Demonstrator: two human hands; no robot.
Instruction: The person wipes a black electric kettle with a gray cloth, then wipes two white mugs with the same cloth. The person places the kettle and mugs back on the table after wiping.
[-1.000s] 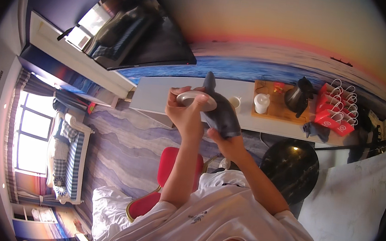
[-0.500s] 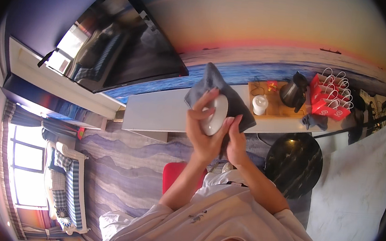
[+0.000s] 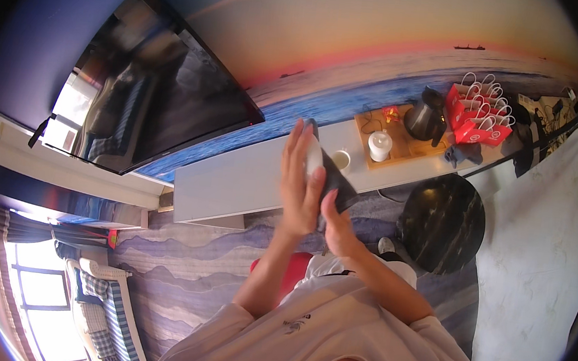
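Observation:
In front of me, my left hand presses long, nearly straight fingers against a glossy white rounded object. Only a narrow strip of it shows between the hand and a dark grey cloth, so its exact kind cannot be made out. My right hand is closed on the cloth's lower edge, thumb up, with its other fingers mostly hidden behind. The cloth lies against the far side of the white object. Just beyond the cloth, a white cup stands on the long white counter.
On the counter, a wooden tray bears a white lidded jar and a dark kettle. Red paper bags and a crumpled grey cloth lie further right. A round black table and a red seat are nearer.
Both hands have turned the white object and cloth edge-on, hiding most of the white face. The view has shifted, and the cup on the counter now shows.

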